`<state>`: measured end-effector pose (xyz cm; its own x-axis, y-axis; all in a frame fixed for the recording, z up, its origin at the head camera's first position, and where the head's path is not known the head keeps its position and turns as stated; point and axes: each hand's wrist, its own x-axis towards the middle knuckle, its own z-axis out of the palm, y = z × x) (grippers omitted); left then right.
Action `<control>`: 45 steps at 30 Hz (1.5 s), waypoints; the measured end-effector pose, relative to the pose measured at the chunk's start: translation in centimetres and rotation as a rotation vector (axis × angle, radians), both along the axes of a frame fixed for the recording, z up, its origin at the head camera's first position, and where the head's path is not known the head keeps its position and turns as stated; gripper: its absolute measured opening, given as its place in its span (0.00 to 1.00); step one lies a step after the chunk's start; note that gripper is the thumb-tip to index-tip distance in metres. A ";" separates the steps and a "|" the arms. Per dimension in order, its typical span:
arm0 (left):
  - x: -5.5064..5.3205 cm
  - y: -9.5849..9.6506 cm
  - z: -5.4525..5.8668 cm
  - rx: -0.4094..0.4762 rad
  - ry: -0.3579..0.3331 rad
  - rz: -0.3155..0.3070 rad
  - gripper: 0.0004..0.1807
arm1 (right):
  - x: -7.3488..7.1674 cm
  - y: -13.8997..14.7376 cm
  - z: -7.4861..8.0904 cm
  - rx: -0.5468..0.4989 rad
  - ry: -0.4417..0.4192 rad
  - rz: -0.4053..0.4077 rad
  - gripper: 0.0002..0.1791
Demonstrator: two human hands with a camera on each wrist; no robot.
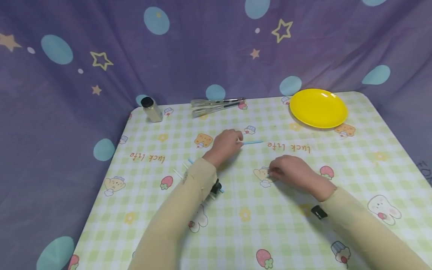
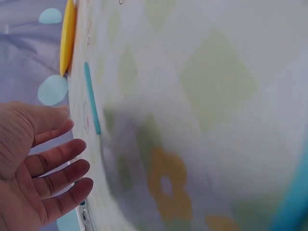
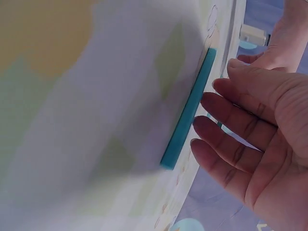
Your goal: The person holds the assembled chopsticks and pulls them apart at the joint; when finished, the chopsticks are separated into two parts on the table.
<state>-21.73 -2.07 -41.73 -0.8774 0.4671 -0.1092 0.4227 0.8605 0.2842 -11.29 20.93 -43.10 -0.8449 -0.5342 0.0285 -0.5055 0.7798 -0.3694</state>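
Note:
My left hand [image 1: 227, 144] is low over the tablecloth, its fingers loosely bent around nothing. Just past its fingertips lies a thin light-blue stick [image 1: 253, 142], also visible as a teal strip [image 2: 92, 98] in the left wrist view. My right hand [image 1: 291, 170] hovers at the middle right with fingers relaxed and slightly spread. In the right wrist view its fingertips are right beside a flat teal stick [image 3: 187, 113] on the cloth; from the head this stick is mostly hidden behind the hand. Several white sticks [image 1: 178, 173] and blue sticks [image 1: 190, 161] lie partly covered by my left forearm.
At the back right sits a yellow plate [image 1: 318, 108]. Two clear-headed utensils with slim handles [image 1: 217, 108] lie along the back edge. A black-lidded jar [image 1: 152, 110] stands at the back left. A purple curtain [image 1: 216, 48] hangs behind the table.

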 end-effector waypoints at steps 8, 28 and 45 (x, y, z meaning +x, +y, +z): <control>1.4 -2.6 1.0 0.044 -0.035 -0.042 0.12 | -0.3 -1.8 0.7 -0.013 0.001 0.032 0.03; 5.4 -9.4 2.1 0.076 -0.089 -0.067 0.12 | -0.5 -7.7 1.3 -0.062 0.071 0.157 0.04; 6.8 -14.0 1.4 0.025 -0.066 -0.035 0.13 | 0.1 -13.4 0.9 -0.002 -0.101 0.196 0.16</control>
<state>-14.93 -16.03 -40.34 -0.8518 0.5007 -0.1542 0.4320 0.8378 0.3338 -11.14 7.54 -42.24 -0.7234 -0.6886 -0.0499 -0.6077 0.6694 -0.4274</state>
